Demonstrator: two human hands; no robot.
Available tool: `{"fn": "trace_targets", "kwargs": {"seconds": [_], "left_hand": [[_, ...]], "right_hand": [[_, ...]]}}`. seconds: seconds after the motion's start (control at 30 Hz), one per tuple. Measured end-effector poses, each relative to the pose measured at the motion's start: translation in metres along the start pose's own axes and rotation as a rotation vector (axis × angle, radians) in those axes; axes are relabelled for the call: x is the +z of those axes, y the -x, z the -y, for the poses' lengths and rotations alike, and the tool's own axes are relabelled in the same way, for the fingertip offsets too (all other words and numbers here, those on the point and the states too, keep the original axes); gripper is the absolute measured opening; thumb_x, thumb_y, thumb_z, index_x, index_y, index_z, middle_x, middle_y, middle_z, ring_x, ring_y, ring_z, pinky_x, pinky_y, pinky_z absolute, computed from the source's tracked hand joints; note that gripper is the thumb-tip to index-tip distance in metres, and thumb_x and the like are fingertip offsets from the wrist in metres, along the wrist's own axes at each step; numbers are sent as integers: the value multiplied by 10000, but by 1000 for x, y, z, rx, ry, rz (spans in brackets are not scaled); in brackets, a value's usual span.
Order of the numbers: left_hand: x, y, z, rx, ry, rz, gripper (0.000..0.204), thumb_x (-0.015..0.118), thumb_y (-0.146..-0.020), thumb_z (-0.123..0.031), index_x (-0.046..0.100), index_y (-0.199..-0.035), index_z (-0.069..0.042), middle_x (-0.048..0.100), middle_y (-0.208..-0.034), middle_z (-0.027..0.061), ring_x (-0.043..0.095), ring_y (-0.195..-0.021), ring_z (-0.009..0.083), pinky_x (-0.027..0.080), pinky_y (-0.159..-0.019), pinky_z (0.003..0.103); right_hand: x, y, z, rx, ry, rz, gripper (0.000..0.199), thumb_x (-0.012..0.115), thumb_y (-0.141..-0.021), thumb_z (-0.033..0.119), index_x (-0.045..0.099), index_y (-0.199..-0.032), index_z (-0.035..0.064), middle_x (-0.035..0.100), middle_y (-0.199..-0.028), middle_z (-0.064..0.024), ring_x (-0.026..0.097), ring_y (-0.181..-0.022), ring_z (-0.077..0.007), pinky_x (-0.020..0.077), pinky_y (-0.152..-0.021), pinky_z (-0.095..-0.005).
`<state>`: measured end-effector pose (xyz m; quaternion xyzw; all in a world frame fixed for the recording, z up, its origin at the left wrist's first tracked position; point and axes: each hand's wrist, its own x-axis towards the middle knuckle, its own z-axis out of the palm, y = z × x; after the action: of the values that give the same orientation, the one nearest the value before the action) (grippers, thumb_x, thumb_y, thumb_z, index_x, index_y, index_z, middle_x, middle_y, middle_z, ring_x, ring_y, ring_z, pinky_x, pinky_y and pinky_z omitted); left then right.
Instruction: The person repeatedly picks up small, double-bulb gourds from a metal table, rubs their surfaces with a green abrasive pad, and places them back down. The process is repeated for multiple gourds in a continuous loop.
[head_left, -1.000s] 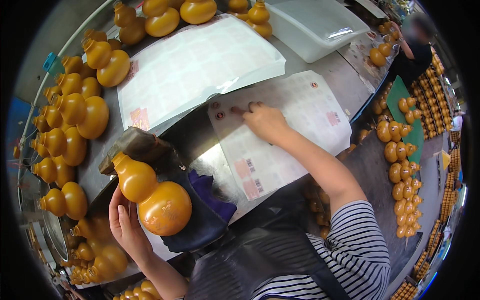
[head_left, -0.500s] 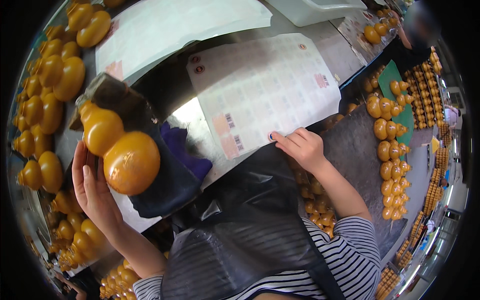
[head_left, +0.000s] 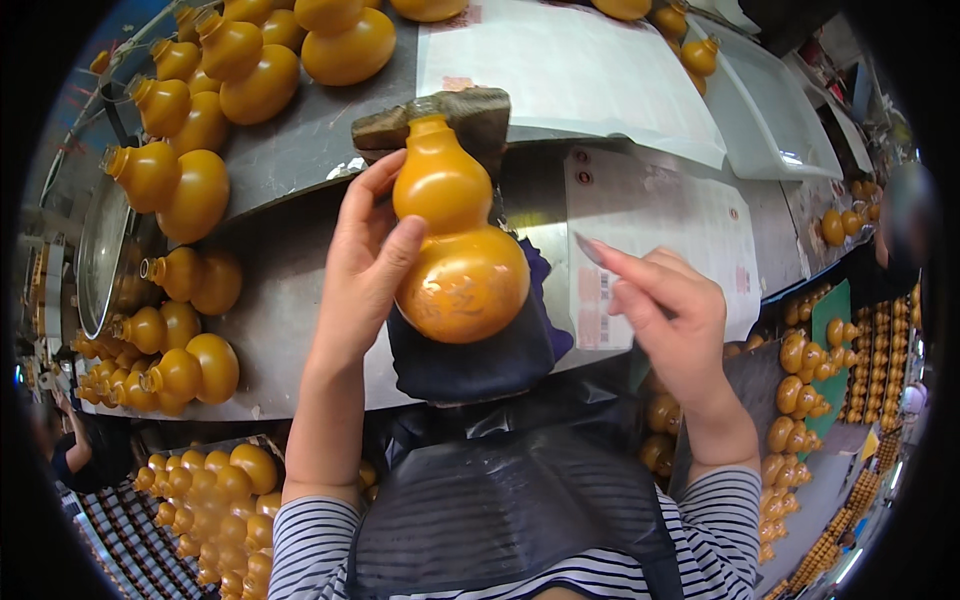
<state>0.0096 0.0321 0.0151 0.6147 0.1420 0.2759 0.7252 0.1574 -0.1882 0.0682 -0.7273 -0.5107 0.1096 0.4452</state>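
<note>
At the near edge of the grey workbench [head_left: 300,150], one orange gourd-shaped vessel [head_left: 455,240] is lying neck-away on a dark blue cloth pad [head_left: 480,350], its mouth butting against a worn wooden block [head_left: 440,120]; the pad and block appear to be serving as a cradle, keeping the round body from rolling. The left hand [head_left: 365,270] is cupping the gourd's left flank, fingers spread and half curled, thumb pressing on the waist, apparently steadying it with the belly turned up. The right hand [head_left: 670,320] is hovering just beside the gourd without touching it, fingers closed in a pinch on a small thin strip, possibly a sticker [head_left: 588,248], its tip pointing toward the gourd. Beyond it, a white sheet with small labels [head_left: 650,210] is lying flat, within reach of the right hand. Further out, rows of matching orange gourds [head_left: 190,170] are lying along the bench's left side, and more are filling racks [head_left: 210,490] below the edge.
</note>
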Motion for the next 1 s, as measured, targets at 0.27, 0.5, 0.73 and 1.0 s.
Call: {"fn": "trace_targets", "kwargs": {"seconds": [0.27,0.5,0.73,1.0], "left_hand": [[9,-7,-1,-80,72,-27,595,663,-902,-122,327,-1380,-12,444,-1333,149,486,-1227,235,448,-1016,362],[4,-9,-13,-54,86,-39,557,568,-968,-234,301,-1393,6,388,-1337,151,416,-1272,222,418,-1020,355],[11,-18,-15,-92,-51,-76,512,623,-928,-130,339,-1336,-2,401,-1271,127,422,-1216,200,433,-991,333],[11,-17,-11,-78,4,-93,514,621,-929,-119,335,-1338,3,410,-1255,124,423,-1207,202,410,-1013,332]], "right_hand": [[45,-67,17,-573,820,-76,526,635,-583,100,727,-1101,90,491,-670,20,484,-614,-131,420,-470,-224],[46,-80,15,-534,721,-54,492,685,-619,57,712,-1111,64,580,-723,-12,497,-589,-151,439,-518,-235],[47,-113,2,470,-505,305,242,743,-853,167,543,-825,34,563,-684,31,490,-625,-14,403,-556,-199],[54,-111,-3,371,-502,284,236,740,-855,160,542,-819,37,553,-681,32,482,-617,-17,397,-555,-193]]}}
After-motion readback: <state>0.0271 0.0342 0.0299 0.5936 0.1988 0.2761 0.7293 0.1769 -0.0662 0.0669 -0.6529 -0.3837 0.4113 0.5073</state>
